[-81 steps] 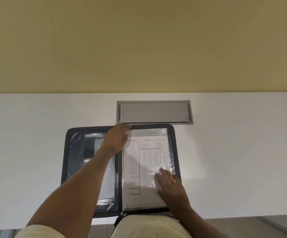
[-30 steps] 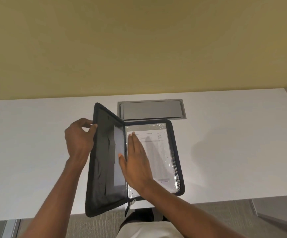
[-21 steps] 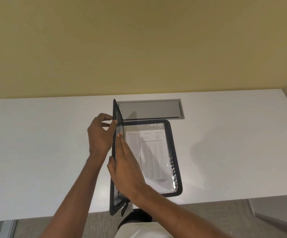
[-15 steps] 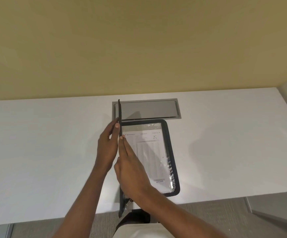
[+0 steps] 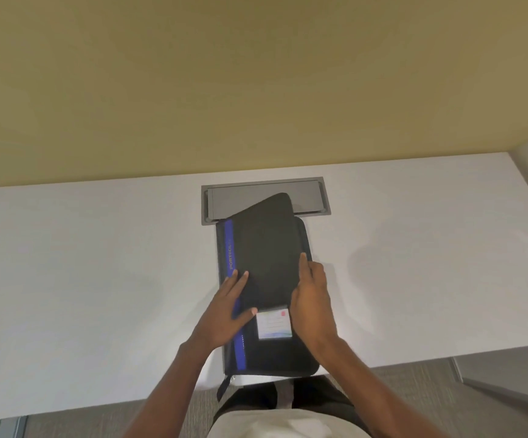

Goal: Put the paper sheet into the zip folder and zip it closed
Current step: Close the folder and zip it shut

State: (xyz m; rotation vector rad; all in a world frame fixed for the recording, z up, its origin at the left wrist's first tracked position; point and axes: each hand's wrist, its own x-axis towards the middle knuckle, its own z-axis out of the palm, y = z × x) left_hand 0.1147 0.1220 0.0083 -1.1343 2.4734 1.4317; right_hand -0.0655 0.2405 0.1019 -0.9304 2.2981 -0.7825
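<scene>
The black zip folder (image 5: 269, 248) lies folded over on the white desk, with a blue stripe along its spine side and a small white label (image 5: 273, 324) on the cover. Its far right corner still stands lifted off the lower half. My left hand (image 5: 228, 314) rests flat on the cover near the blue stripe, fingers spread. My right hand (image 5: 311, 298) lies along the folder's right edge, fingertips touching the edge. The zipper pull tab (image 5: 224, 385) hangs off the near left corner, over the desk edge. The paper sheet is hidden inside.
A grey recessed cable hatch (image 5: 306, 197) sits in the white desk (image 5: 98, 263) just behind the folder, partly covered by the lifted corner. A yellow wall rises behind the desk. The desk's near edge runs just below the folder.
The folder's left cover has swung from upright over onto the right half, hiding the paper. My left hand went from the cover's edge to its top; my right hand moved to the right edge.
</scene>
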